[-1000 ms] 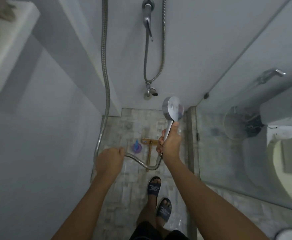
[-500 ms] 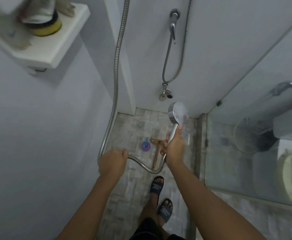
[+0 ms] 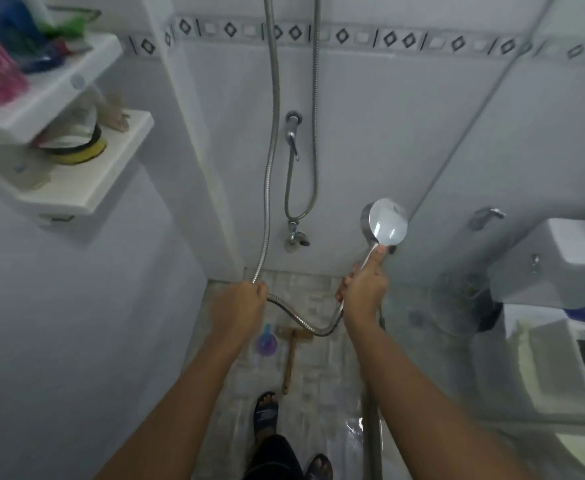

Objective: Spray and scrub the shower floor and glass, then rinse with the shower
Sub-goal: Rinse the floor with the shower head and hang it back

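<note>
My right hand [image 3: 364, 285] grips the handle of a chrome shower head [image 3: 386, 221], which is raised with its round face tilted towards me, close to the glass panel [image 3: 457, 202] on the right. My left hand [image 3: 239, 306] is closed on the metal shower hose [image 3: 272, 133], which loops between both hands and runs up the wall. Below on the wet stone-tile shower floor [image 3: 319, 375] lie a wooden-handled scrub brush [image 3: 291, 355] and a purple-blue spray bottle [image 3: 267, 342]. No water spray is visible from the head.
A wall tap [image 3: 293, 133] with a second hose and a lower valve [image 3: 296, 237] sits on the white back wall. Two white shelves [image 3: 86, 174] at upper left hold a yellow sponge and bottles. A toilet [image 3: 561, 341] shows behind the glass. My sandalled feet [image 3: 267, 414] stand on the floor.
The view has tilted upward, revealing the wall's tile border and upper shelf. My right hand has lifted the shower head higher and to the right; my left hand keeps its hold on the hose.
</note>
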`<action>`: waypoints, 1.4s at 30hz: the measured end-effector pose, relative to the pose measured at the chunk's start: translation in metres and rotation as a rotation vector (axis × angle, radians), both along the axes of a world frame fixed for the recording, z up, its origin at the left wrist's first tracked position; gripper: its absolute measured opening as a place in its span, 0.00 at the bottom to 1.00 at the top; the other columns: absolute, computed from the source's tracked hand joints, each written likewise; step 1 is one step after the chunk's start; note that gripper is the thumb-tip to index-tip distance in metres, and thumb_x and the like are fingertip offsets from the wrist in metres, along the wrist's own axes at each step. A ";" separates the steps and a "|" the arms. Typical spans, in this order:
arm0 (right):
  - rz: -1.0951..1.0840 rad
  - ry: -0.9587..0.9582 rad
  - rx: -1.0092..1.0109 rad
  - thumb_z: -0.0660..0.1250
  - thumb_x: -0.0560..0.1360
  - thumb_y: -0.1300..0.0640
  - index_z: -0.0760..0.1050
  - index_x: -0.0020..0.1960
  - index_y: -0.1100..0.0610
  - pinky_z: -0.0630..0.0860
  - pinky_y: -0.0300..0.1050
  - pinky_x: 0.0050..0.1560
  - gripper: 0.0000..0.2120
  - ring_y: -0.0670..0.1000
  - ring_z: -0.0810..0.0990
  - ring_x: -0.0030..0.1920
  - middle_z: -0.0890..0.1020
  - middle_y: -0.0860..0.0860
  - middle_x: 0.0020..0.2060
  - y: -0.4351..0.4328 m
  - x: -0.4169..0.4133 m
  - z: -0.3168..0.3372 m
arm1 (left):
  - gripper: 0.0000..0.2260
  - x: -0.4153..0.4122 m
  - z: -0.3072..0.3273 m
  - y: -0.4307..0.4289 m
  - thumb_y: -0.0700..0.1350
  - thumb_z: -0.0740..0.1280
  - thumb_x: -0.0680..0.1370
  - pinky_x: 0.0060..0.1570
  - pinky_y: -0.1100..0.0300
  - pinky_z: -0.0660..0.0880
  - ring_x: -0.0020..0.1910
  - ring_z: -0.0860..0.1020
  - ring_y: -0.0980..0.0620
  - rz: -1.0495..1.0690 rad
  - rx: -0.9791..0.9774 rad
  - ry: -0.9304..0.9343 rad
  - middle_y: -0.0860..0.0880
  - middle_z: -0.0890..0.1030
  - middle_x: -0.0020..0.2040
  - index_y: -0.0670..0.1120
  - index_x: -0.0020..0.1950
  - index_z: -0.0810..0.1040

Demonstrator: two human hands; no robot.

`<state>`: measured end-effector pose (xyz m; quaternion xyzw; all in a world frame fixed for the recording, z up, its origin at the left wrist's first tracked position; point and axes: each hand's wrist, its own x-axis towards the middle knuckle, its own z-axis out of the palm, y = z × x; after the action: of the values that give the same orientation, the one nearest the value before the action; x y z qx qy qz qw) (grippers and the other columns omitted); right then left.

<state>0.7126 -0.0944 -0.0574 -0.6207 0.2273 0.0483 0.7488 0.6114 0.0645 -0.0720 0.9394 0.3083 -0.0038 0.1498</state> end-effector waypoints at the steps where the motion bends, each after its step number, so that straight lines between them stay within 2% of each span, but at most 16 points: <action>1: -0.011 -0.007 0.002 0.55 0.76 0.27 0.67 0.34 0.56 0.64 0.41 0.23 0.32 0.51 0.64 0.21 0.66 0.53 0.22 0.001 0.007 0.003 | 0.22 0.012 0.001 0.002 0.53 0.55 0.84 0.49 0.50 0.77 0.50 0.82 0.37 -0.011 0.012 -0.003 0.38 0.84 0.49 0.40 0.52 0.84; 6: -0.034 -0.034 0.010 0.56 0.76 0.28 0.65 0.30 0.53 0.62 0.41 0.24 0.31 0.50 0.64 0.22 0.66 0.52 0.23 0.014 0.056 0.004 | 0.22 0.093 0.005 0.018 0.51 0.57 0.83 0.45 0.51 0.77 0.46 0.82 0.38 -0.093 -0.003 -0.026 0.37 0.84 0.46 0.38 0.48 0.84; 9: -0.055 -0.053 -0.010 0.55 0.77 0.29 0.68 0.36 0.57 0.63 0.42 0.24 0.31 0.50 0.64 0.24 0.66 0.56 0.27 0.031 0.089 -0.002 | 0.22 0.141 0.003 0.035 0.51 0.57 0.83 0.42 0.53 0.74 0.44 0.81 0.39 -0.157 -0.017 -0.035 0.38 0.83 0.44 0.37 0.46 0.83; 11: -0.081 -0.047 -0.005 0.55 0.77 0.29 0.68 0.38 0.57 0.62 0.42 0.25 0.30 0.51 0.64 0.25 0.66 0.57 0.28 0.048 0.115 -0.006 | 0.24 0.176 0.002 0.052 0.54 0.57 0.83 0.40 0.53 0.74 0.42 0.81 0.39 -0.210 -0.007 -0.032 0.39 0.83 0.43 0.37 0.44 0.83; 15: -0.134 0.002 0.005 0.56 0.75 0.27 0.66 0.33 0.54 0.63 0.42 0.26 0.30 0.50 0.64 0.25 0.67 0.55 0.26 0.083 0.171 -0.010 | 0.28 0.245 0.000 0.086 0.60 0.57 0.83 0.38 0.53 0.75 0.39 0.81 0.40 -0.226 -0.051 -0.043 0.40 0.83 0.39 0.40 0.38 0.82; 18: -0.171 0.005 0.005 0.56 0.77 0.29 0.69 0.36 0.55 0.64 0.42 0.26 0.30 0.52 0.65 0.27 0.69 0.56 0.29 0.102 0.203 -0.010 | 0.30 0.287 0.003 0.106 0.64 0.55 0.82 0.35 0.55 0.75 0.35 0.80 0.43 -0.234 -0.088 -0.053 0.44 0.81 0.34 0.43 0.32 0.77; 20: -0.188 -0.009 0.009 0.55 0.77 0.28 0.69 0.38 0.55 0.65 0.42 0.25 0.29 0.51 0.65 0.26 0.69 0.56 0.30 0.116 0.224 -0.011 | 0.30 0.317 0.005 0.118 0.64 0.53 0.83 0.33 0.56 0.71 0.33 0.77 0.45 -0.250 -0.070 -0.028 0.46 0.78 0.32 0.44 0.32 0.75; 24: -0.192 -0.024 -0.023 0.54 0.78 0.29 0.69 0.38 0.56 0.67 0.43 0.25 0.30 0.52 0.67 0.26 0.68 0.57 0.29 0.135 0.252 -0.009 | 0.29 0.358 0.002 0.132 0.62 0.53 0.83 0.34 0.57 0.68 0.34 0.78 0.45 -0.260 -0.050 -0.039 0.44 0.81 0.37 0.44 0.33 0.75; 28: -0.215 -0.044 -0.042 0.55 0.78 0.30 0.69 0.38 0.56 0.68 0.44 0.25 0.29 0.51 0.67 0.25 0.69 0.56 0.27 0.147 0.270 -0.011 | 0.28 0.380 -0.009 0.141 0.62 0.56 0.83 0.39 0.56 0.71 0.44 0.82 0.41 -0.256 -0.008 0.002 0.42 0.83 0.44 0.39 0.45 0.82; 30: -0.227 -0.058 -0.039 0.55 0.78 0.30 0.67 0.37 0.55 0.67 0.42 0.24 0.29 0.51 0.66 0.24 0.67 0.56 0.27 0.149 0.274 -0.012 | 0.27 0.385 -0.013 0.146 0.63 0.59 0.81 0.42 0.55 0.73 0.45 0.82 0.40 -0.238 -0.022 0.009 0.41 0.84 0.46 0.40 0.47 0.82; 34: -0.245 -0.044 -0.033 0.55 0.78 0.30 0.68 0.38 0.55 0.67 0.43 0.25 0.29 0.50 0.66 0.24 0.68 0.54 0.26 0.151 0.281 -0.018 | 0.24 0.389 -0.018 0.158 0.61 0.62 0.80 0.42 0.56 0.71 0.46 0.81 0.40 -0.244 -0.003 0.019 0.42 0.83 0.47 0.40 0.47 0.83; 39: -0.252 -0.022 -0.045 0.55 0.76 0.27 0.67 0.36 0.55 0.68 0.45 0.26 0.31 0.51 0.66 0.25 0.67 0.56 0.26 0.151 0.281 -0.017 | 0.24 0.386 -0.022 0.162 0.59 0.58 0.82 0.41 0.56 0.71 0.46 0.81 0.40 -0.266 0.029 0.026 0.41 0.83 0.47 0.41 0.48 0.82; 42: -0.241 -0.042 -0.064 0.55 0.77 0.29 0.66 0.36 0.56 0.67 0.43 0.25 0.30 0.51 0.65 0.25 0.67 0.56 0.27 0.144 0.276 -0.013 | 0.25 0.378 -0.021 0.153 0.58 0.56 0.83 0.42 0.54 0.73 0.42 0.79 0.41 -0.247 -0.032 0.023 0.42 0.81 0.41 0.39 0.46 0.82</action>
<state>0.9882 0.0499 -0.0700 -0.6133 0.2858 -0.0622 0.7337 0.9892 0.2176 -0.0928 0.9676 0.1920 -0.0377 0.1597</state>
